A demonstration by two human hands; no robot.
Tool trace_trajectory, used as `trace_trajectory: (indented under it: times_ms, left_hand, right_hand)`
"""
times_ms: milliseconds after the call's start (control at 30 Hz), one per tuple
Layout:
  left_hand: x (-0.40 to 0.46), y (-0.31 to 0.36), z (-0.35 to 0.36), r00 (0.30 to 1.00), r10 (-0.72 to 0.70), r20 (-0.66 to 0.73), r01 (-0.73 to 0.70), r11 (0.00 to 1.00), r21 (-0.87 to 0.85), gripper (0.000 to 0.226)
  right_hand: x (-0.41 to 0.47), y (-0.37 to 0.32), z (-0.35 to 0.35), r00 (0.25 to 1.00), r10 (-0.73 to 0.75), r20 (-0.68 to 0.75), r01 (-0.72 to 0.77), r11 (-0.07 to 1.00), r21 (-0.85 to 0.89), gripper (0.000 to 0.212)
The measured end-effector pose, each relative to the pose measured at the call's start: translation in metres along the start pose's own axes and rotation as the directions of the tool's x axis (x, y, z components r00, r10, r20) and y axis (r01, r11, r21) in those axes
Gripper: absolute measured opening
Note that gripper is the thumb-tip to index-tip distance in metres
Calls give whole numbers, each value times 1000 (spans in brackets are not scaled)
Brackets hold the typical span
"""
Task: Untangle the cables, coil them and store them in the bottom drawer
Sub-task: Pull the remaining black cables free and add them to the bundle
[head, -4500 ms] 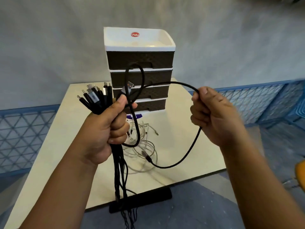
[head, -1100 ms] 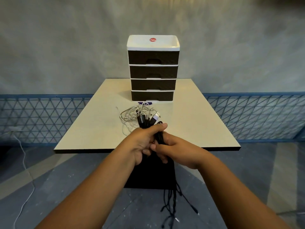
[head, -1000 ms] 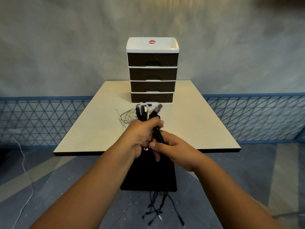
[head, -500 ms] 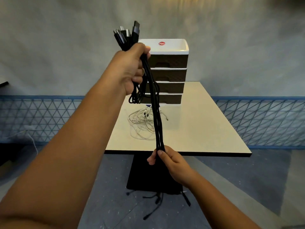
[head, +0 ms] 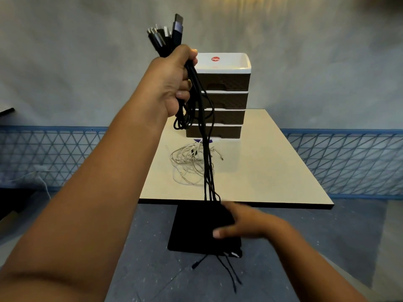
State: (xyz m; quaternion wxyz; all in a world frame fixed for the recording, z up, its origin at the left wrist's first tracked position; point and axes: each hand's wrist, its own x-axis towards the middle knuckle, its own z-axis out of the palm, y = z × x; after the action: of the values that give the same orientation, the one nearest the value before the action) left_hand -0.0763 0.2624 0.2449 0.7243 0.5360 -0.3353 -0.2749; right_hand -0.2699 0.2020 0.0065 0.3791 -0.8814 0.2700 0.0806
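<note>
My left hand (head: 174, 81) is raised high in a fist around the bundle of black cables (head: 206, 136), plug ends (head: 166, 34) fanned out above my knuckles and the strands hanging straight down from it. Half a second ago my right hand was pinching those strands low down, at the near table edge; now my right hand (head: 244, 221) has let go and sits lower and off to the right of the hanging strands, blurred, fingers spread loosely and holding nothing that I can make out. The free tails (head: 229, 271) dangle below it, towards the floor. I take it the stroke down the bundle is done: the black cables hang mostly parallel, apart from a small slack loop (head: 182, 120) just under my left fist. The tangle of white cables (head: 189, 162) lies on the table (head: 272, 175) beyond my right hand, behind the black strands, untouched. The drawer unit (head: 222, 94) stands further back, just right of my left fist, all four drawers closed, the bottom drawer (head: 218, 131) included. So nothing is coiled or stored yet; coiling the black set looks like the next job.
</note>
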Motion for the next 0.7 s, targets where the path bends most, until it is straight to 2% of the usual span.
trace_trajectory:
  times_ms: [67,100,133,200,233,333,433,500,567,633,700]
  left_hand:
    - [-5,0,10,999,5,43,-7,999,33,26]
    - [-7,0,16,998,4,63,-7,999,42,26]
    - [-10,0,21,997,4,80,-7,999,47,27]
    - [-14,1,30,995,11,99,-16,999,52,27]
    - [-16,3,33,995,18,99,-23,999,48,27]
    - [-16,8,31,996,37,75,-41,998,55,27]
    - [-14,-1,21,999,17,48,-20,997,70,27]
    - [-13,-15,11,999,-25,27,23,997,74,27]
    - [-13,-29,2,997,-73,19,71,994,84,27]
    - [-17,-44,-5,990,-139,37,133,983,123,27]
    - [-22,-61,-7,975,-208,77,191,964,184,25]
  right_hand:
    - [-9,-35,-31,972,-100,-212,145,967,211,98]
    - [-9,-52,-42,929,-136,-343,248,918,308,85]
    - [-6,-69,-48,868,-165,-469,358,862,359,61]
    - [5,-89,-43,747,-170,-643,445,846,293,8]
    - [13,-91,-33,712,-167,-682,431,870,237,8]
    - [27,-74,9,759,-170,-629,358,915,184,20]
    - [32,-46,39,853,-104,-511,241,948,209,25]
    - [34,-23,46,942,-62,-329,126,976,176,25]
    - [31,-11,44,984,-49,-169,81,979,186,36]
    - [25,-22,33,967,-80,-242,171,909,380,46]
    - [20,-44,17,907,-95,-409,364,665,652,36]
